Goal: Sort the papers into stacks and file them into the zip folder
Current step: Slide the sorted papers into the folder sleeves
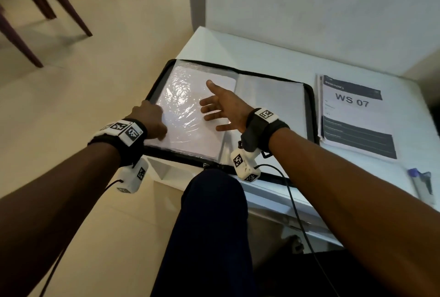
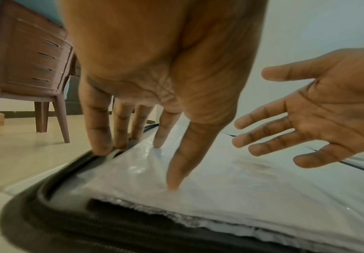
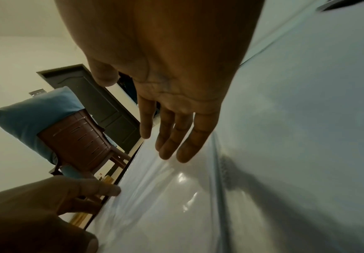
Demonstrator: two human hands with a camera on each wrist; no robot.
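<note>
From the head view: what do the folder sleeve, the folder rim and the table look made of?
Glossy clear sleeve over white sheets: thin plastic film, going by its wrinkles and bright glare streaks.
Black zip folder rim: looks like matte fabric or soft synthetic, with a dark ridged zip band along the edge; the exact fabric is unclear.
White table: smooth, hard, faintly sheened, likely laminate or painted board.
</note>
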